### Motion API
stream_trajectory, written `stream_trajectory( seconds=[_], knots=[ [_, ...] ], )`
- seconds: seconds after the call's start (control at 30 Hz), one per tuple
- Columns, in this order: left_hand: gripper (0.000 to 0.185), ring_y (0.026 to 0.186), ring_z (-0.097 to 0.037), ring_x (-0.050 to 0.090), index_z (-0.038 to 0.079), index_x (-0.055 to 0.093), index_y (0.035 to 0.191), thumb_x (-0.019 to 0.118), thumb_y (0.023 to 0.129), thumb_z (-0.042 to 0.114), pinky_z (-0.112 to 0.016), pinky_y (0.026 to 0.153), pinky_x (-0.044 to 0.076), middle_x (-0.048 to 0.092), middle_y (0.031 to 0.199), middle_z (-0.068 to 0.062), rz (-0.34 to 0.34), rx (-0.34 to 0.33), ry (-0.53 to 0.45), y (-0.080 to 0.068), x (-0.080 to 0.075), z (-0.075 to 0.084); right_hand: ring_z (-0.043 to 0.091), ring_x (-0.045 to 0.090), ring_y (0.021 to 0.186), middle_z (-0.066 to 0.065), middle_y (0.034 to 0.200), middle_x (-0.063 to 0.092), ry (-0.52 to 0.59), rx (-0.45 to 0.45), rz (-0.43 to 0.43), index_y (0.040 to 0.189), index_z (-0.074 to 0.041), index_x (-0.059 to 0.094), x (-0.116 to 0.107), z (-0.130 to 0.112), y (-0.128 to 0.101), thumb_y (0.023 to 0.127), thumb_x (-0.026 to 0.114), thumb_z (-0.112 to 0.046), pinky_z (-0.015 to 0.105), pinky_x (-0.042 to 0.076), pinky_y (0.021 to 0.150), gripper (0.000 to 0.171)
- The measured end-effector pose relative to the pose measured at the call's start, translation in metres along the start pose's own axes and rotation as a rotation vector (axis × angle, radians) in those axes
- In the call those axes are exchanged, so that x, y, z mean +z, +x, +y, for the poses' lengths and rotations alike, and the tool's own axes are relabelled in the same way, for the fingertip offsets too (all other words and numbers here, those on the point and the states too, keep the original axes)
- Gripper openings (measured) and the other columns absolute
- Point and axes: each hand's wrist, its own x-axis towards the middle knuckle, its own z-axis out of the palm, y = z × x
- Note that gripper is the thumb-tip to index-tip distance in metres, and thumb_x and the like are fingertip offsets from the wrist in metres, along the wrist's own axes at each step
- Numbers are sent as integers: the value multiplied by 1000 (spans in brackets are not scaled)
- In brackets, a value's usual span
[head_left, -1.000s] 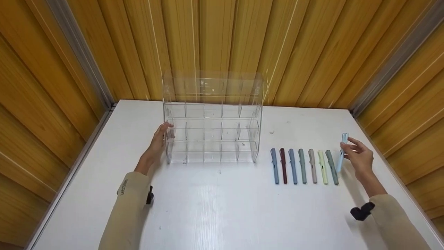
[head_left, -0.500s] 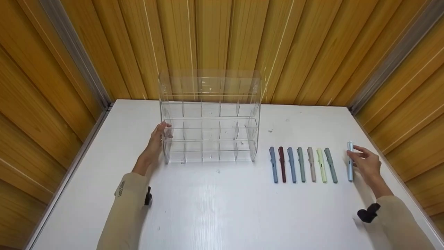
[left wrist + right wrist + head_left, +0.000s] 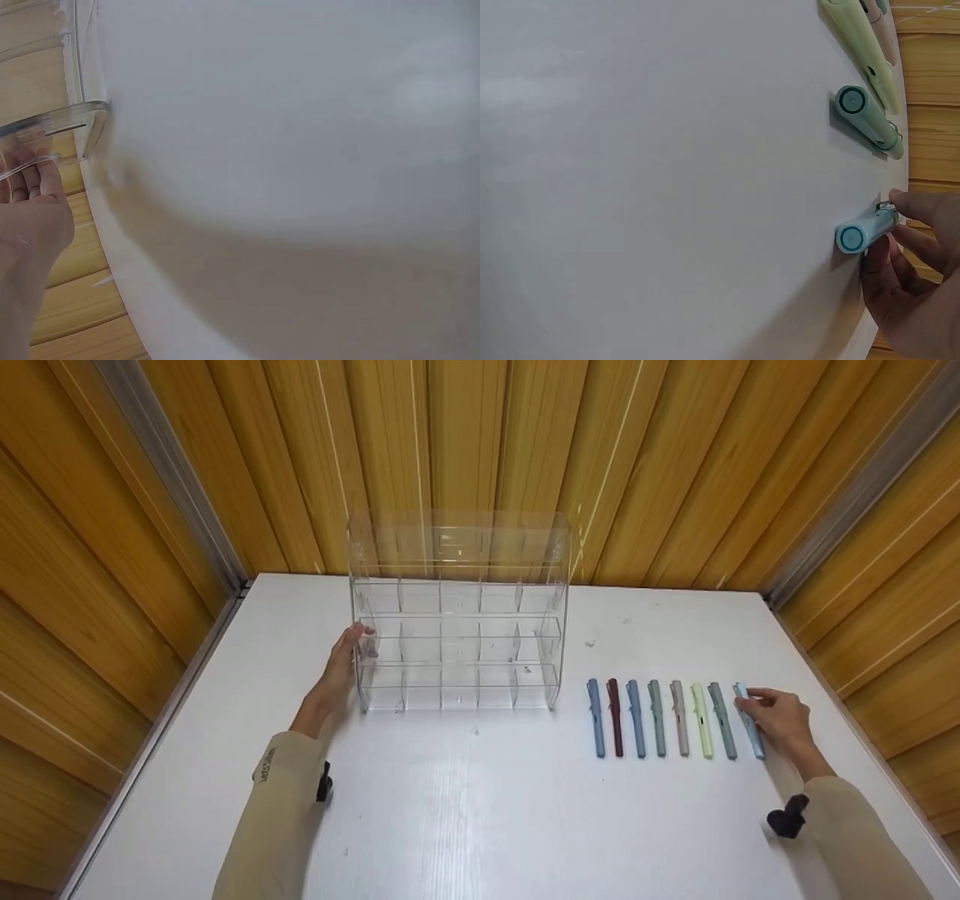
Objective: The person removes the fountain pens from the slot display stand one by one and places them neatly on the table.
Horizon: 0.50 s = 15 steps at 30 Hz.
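A clear acrylic organizer (image 3: 457, 615) with three tiers of compartments stands at the back of the white table (image 3: 480, 802). My left hand (image 3: 346, 660) rests against its left side wall (image 3: 52, 127), fingers fairly straight. A row of several pens (image 3: 656, 727) lies right of the organizer. At the row's right end my right hand (image 3: 772, 718) pinches a light blue pen (image 3: 748, 729) that lies on the table; in the right wrist view this light blue pen (image 3: 864, 229) shows end-on beside my fingers (image 3: 904, 255). A green pen (image 3: 866, 120) lies beside it.
Wood-panelled walls (image 3: 675, 472) close in the table on three sides. The table's right edge (image 3: 862, 735) runs close to my right hand. Bare white table surface stretches in front of the organizer and pens.
My right hand has brought the light blue pen down from the air and laid it at the right end of the row. My left hand has stayed on the organizer.
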Motion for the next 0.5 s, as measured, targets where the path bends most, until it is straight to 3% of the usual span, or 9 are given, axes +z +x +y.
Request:
stream_trajectory(
  seconds=[0.3, 0.43, 0.5],
  knots=[
    [72, 137, -35, 35, 7, 36, 148, 21, 107, 64, -57, 124, 17, 24, 163, -20, -6, 14, -40, 9, 1, 1, 39, 61, 103, 44, 133, 54, -65, 26, -37, 145, 18, 45, -3, -6, 7, 110, 51, -31, 11, 45, 65, 61],
    [73, 134, -34, 34, 7, 34, 149, 18, 107, 64, -57, 123, 15, 26, 159, -20, -3, -1, -18, 8, -1, -3, 39, 63, 103, 44, 134, 52, -59, 20, -47, 147, 18, 42, -1, -7, 7, 111, 48, -31, 12, 49, 65, 61],
    [76, 141, -35, 31, 7, 31, 154, 17, 106, 65, -59, 125, 11, 24, 161, -20, -10, -26, -2, 6, -4, -6, 38, 66, 101, 44, 133, 53, -51, -4, -49, 147, 18, 42, 1, -7, 4, 111, 48, -30, 13, 52, 65, 60]
  ],
)
